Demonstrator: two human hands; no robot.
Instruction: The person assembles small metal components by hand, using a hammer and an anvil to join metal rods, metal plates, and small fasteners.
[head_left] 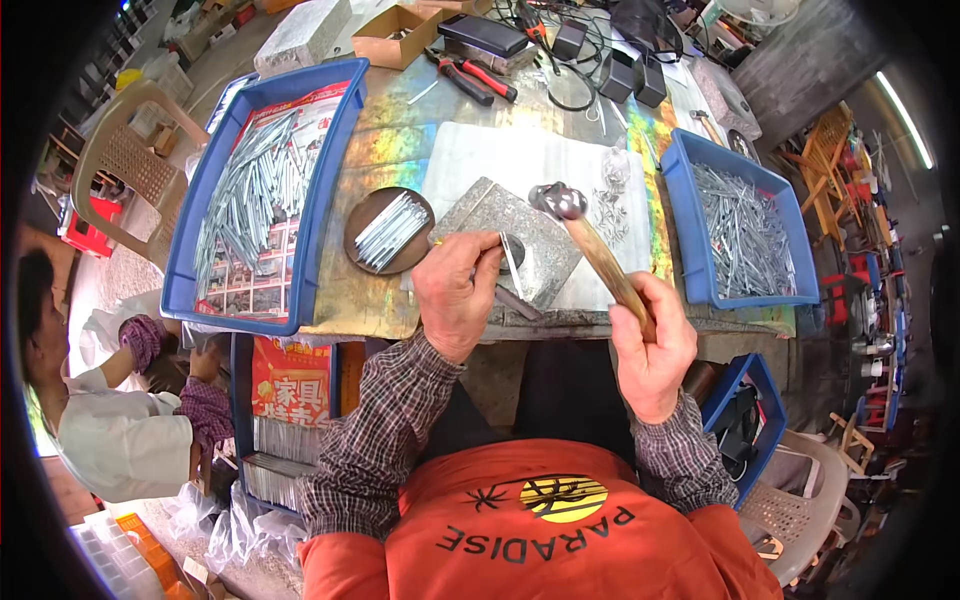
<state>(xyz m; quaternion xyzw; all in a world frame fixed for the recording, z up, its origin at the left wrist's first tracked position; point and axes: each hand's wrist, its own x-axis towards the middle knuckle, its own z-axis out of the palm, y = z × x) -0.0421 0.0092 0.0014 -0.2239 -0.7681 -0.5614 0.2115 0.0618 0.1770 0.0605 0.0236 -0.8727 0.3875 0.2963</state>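
Pinched in my left hand (458, 290) is a thin metal rod (512, 262), held over a speckled grey stone block (482, 208). A dark round piece on the block is partly hidden behind the rod. My right hand (655, 345) is wrapped round the wooden handle of a hammer (608, 268). Its shiny metal head is raised above the block's right side, apart from the rod. Beside my left hand stands a round brown dish (357, 215) with a bundle of similar rods. A short grey bar (517, 302) lies at the block's near edge.
Blue trays of metal rods stand at the left (336, 180) and right (690, 225) of the table. Red-handled pliers (470, 78), black boxes and cables lie at the back. Small metal bits (612, 205) litter the white sheet. A co-worker (120, 430) sits at the left.
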